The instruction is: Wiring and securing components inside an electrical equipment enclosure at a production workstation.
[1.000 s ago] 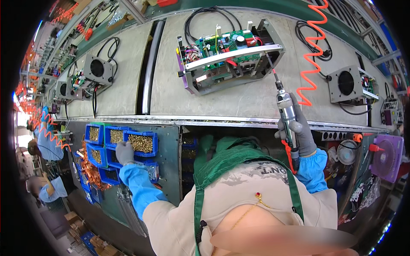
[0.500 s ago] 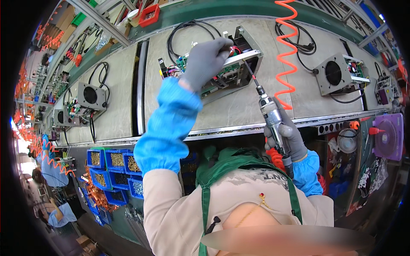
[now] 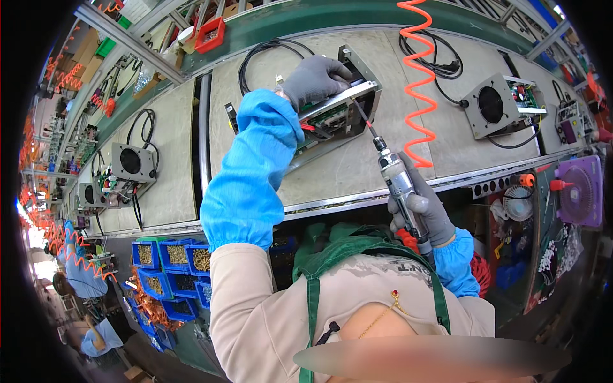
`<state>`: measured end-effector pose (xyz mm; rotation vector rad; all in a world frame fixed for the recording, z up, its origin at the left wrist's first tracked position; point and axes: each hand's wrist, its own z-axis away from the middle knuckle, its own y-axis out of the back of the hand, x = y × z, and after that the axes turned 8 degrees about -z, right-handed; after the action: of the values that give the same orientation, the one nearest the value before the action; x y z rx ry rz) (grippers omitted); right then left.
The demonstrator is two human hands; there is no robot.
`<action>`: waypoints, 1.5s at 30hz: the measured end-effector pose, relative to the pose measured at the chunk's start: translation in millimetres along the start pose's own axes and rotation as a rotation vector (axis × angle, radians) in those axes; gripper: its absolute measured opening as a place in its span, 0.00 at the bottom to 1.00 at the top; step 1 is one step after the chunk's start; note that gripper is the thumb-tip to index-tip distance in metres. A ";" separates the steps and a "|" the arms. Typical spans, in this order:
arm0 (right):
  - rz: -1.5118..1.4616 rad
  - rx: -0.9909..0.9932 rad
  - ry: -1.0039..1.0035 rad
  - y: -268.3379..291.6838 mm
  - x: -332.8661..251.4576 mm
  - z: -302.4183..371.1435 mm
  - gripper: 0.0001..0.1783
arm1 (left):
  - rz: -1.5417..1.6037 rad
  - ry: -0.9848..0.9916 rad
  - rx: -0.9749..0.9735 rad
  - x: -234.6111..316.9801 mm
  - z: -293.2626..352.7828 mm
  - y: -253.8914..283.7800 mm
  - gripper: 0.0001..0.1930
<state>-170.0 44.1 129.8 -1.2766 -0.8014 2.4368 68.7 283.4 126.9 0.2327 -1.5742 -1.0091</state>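
My right hand (image 3: 431, 207), in a grey glove, wraps round a silver air screwdriver (image 3: 398, 180). Its long thin bit points up and left, with the tip at the front metal rail of an open electronics chassis (image 3: 365, 87); whether it touches cannot be made out. Over the top of that chassis, my gloved left hand (image 3: 315, 80) reaches in behind the rail with bent fingers. The fingertips are partly hidden, and what they grip is not visible. Green circuit boards (image 3: 335, 120) show inside the chassis below the rail.
An orange coiled hose (image 3: 418, 86) hangs right of the chassis. Further units with fans stand on the bench, one at right (image 3: 491, 105), another at left (image 3: 131, 158). Blue bins (image 3: 175, 255) of small fasteners sit below the bench at left. A purple fan (image 3: 580, 191) is far right.
My left hand has come down lower over the chassis, its fingers now behind the rail. The screwdriver stays pointed at the rail. The whole view has shifted slightly.
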 end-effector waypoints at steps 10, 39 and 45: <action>0.022 0.018 0.052 -4.5 6.6 0.5 0.54 | -0.193 -0.172 0.039 17.4 37.0 -9.7 0.19; 0.016 -0.016 0.063 -5.2 6.5 3.6 0.50 | -0.095 -0.022 0.007 10.5 7.4 -12.6 0.11; 0.037 -0.016 0.056 -5.8 5.2 3.4 0.50 | 0.005 -0.062 -0.033 3.7 5.4 -9.3 0.11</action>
<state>-175.8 50.1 131.2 -1.3710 -0.7910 2.4167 59.3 278.0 123.3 0.1763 -1.6126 -1.0465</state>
